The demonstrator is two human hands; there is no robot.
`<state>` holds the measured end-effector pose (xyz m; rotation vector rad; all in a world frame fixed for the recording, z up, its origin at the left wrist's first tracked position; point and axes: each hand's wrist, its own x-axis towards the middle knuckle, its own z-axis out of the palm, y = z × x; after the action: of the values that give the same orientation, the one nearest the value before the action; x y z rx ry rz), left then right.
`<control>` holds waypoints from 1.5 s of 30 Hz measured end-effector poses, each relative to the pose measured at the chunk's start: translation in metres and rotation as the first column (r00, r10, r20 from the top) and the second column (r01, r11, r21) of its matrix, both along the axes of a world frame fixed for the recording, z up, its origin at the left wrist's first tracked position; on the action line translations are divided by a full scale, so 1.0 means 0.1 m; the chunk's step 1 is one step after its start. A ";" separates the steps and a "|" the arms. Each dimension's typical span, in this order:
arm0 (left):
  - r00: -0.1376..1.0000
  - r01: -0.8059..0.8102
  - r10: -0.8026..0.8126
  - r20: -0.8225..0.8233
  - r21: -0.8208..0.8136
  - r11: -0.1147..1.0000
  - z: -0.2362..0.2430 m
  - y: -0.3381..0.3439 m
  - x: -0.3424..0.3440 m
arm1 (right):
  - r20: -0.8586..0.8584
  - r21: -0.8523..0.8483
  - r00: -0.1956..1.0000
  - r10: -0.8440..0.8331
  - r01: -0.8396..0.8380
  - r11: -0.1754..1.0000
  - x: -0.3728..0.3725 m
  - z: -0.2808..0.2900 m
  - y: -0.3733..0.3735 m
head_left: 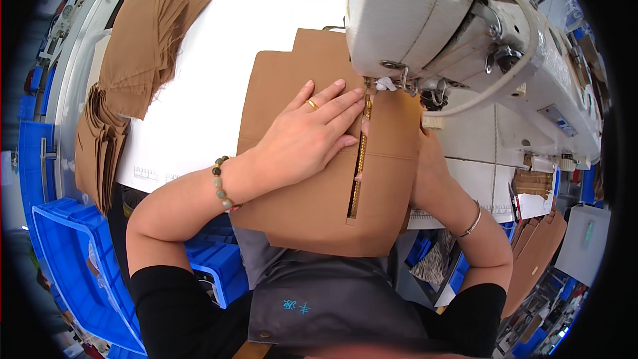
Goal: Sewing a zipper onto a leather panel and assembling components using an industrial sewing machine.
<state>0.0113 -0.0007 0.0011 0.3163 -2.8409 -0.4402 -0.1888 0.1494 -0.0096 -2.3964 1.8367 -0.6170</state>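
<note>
We are pressing our left hand [309, 136], fingers spread flat, on the brown panel [312, 193], feeding its brass zipper [359, 166] under the sewing machine [425, 20]. Most zipper length looks unsewn. Right hand [425, 173] sits beneath; its fingers' state is hidden.

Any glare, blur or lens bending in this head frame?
Head view: the white table top is nearly blown out; fisheye bends the blue plastic crate near the black rim; the left hand and gold zipper are sharp.
</note>
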 end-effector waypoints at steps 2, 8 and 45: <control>0.999 0.001 0.000 0.034 -0.046 0.999 0.01 0.00 0.00 | 0.089 0.081 0.993 -0.072 0.065 0.995 0.02 0.01 0.01; 0.999 0.009 -0.003 0.042 -0.138 0.990 0.04 -0.02 -0.03 | 0.084 0.129 0.994 -0.071 0.060 0.990 0.00 -0.01 0.02; 1.000 0.019 -0.020 -0.008 -0.097 0.995 0.09 -0.08 -0.06 | -0.182 0.090 0.974 -0.133 0.151 0.984 -0.11 0.17 -0.06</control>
<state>0.0054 -0.0087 0.0101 0.2670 -2.8468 -0.3058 -0.1994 0.1436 0.0069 -2.3353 2.0684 -0.3183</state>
